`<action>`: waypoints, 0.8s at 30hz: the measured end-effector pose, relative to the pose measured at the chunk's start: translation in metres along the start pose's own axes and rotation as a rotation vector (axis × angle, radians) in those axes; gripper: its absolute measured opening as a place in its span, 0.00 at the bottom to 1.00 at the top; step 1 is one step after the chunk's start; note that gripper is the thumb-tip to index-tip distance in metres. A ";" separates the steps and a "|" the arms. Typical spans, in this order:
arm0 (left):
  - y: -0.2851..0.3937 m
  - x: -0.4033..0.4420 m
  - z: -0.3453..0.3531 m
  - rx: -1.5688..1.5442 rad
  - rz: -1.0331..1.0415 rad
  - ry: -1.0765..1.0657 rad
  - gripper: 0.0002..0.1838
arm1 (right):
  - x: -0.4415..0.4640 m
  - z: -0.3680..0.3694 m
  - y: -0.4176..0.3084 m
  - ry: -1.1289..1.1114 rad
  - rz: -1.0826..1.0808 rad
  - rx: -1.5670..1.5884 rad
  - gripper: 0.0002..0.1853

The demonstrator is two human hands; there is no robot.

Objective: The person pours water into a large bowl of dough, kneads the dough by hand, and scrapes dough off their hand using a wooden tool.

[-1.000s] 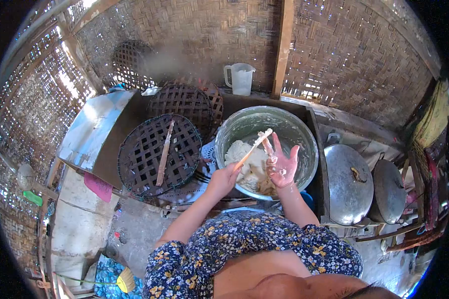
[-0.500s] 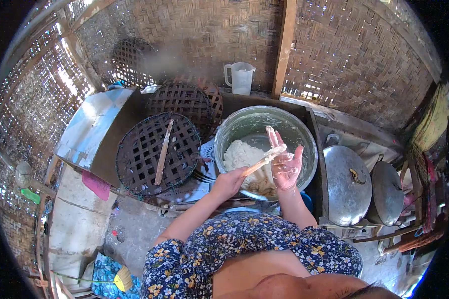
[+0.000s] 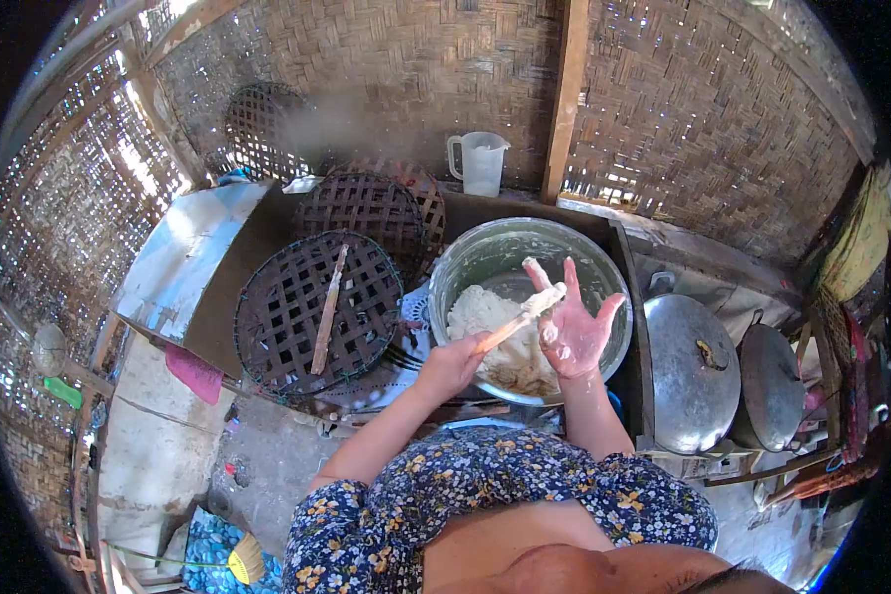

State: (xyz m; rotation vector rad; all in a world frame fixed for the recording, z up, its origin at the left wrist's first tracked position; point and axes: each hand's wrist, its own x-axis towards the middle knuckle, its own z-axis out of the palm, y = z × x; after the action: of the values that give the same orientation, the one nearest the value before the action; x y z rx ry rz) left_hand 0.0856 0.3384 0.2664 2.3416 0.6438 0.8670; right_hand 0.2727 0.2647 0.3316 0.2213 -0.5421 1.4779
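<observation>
A wooden stick (image 3: 501,336) with pale dough stuck on its tip is gripped in my left hand (image 3: 452,366). The doughy tip lies against or close to the fingers of my right hand (image 3: 576,327), which is spread with palm up and smeared with dough. Both hands are over the near part of a large metal basin (image 3: 447,259). Inside the basin, white dough (image 3: 480,310) sits at the left, with a browner wet patch (image 3: 521,371) at the near side. Dough residue coats the basin's inner wall.
Round woven racks (image 3: 297,312) stand left of the basin, one with a flat wooden strip (image 3: 330,309) on it. A clear pitcher (image 3: 482,164) is behind. Large metal lids (image 3: 690,376) are at the right. A blue-white box (image 3: 183,252) stands far left.
The stick has swung lower and to the right against my right hand. My right hand has shifted slightly right, and its fingers are more spread than half a second ago.
</observation>
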 end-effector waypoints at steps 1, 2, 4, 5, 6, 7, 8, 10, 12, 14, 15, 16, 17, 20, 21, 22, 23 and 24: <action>-0.004 0.000 0.002 0.006 -0.028 0.002 0.14 | 0.000 0.002 0.000 -0.024 0.018 -0.057 0.42; -0.011 -0.001 0.006 0.010 -0.059 0.005 0.14 | -0.002 0.002 0.002 0.024 0.010 -0.110 0.45; -0.009 0.003 0.005 -0.065 -0.034 0.142 0.13 | -0.005 -0.004 0.006 0.019 0.000 -0.228 0.47; -0.009 0.005 0.001 -0.051 -0.069 0.127 0.13 | -0.006 -0.006 0.007 0.014 -0.007 -0.288 0.49; -0.007 0.006 -0.005 -0.038 -0.104 0.111 0.13 | -0.007 0.000 0.006 0.041 0.012 -0.569 0.52; -0.004 0.006 -0.009 -0.025 -0.139 0.095 0.13 | -0.007 -0.003 0.004 0.062 -0.001 -0.765 0.54; -0.001 0.004 -0.012 -0.044 -0.149 0.058 0.13 | -0.008 -0.008 0.000 0.082 -0.013 -0.962 0.56; 0.005 0.001 -0.017 -0.079 -0.168 -0.015 0.13 | -0.009 0.002 -0.001 0.175 0.009 -1.256 0.57; 0.006 -0.003 -0.010 -0.110 -0.057 -0.043 0.13 | -0.007 0.003 -0.001 0.169 -0.011 -1.391 0.57; 0.011 -0.006 -0.003 -0.155 -0.079 -0.100 0.14 | -0.006 -0.002 -0.001 0.114 -0.059 -1.489 0.57; 0.015 -0.005 -0.005 -0.141 -0.114 -0.109 0.14 | -0.006 -0.005 0.000 0.084 -0.080 -1.527 0.57; 0.019 -0.004 -0.008 -0.127 -0.149 -0.118 0.14 | -0.006 -0.010 0.000 0.058 -0.100 -1.560 0.57; 0.021 -0.002 -0.010 -0.113 -0.184 -0.127 0.14 | -0.006 -0.012 0.001 0.034 -0.112 -1.590 0.57; 0.014 0.003 -0.014 -0.140 -0.248 -0.087 0.13 | -0.008 -0.021 0.001 -0.019 -0.126 -1.678 0.57; 0.014 0.004 -0.016 -0.126 -0.246 -0.071 0.13 | -0.009 -0.024 0.001 -0.038 -0.118 -1.705 0.57; 0.015 0.005 -0.019 -0.111 -0.243 -0.057 0.13 | -0.010 -0.026 0.000 -0.055 -0.106 -1.730 0.57; 0.014 0.005 -0.021 -0.096 -0.239 -0.044 0.13 | -0.011 -0.025 -0.001 -0.071 -0.084 -1.752 0.57; 0.013 0.004 -0.022 -0.093 -0.251 -0.032 0.13 | -0.011 -0.023 -0.001 -0.067 -0.029 -1.759 0.57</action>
State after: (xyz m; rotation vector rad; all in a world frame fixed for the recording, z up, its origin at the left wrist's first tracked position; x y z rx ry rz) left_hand 0.0761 0.3386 0.2899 2.1308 0.8446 0.7285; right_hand 0.2783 0.2653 0.3065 -1.0858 -1.6409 0.5342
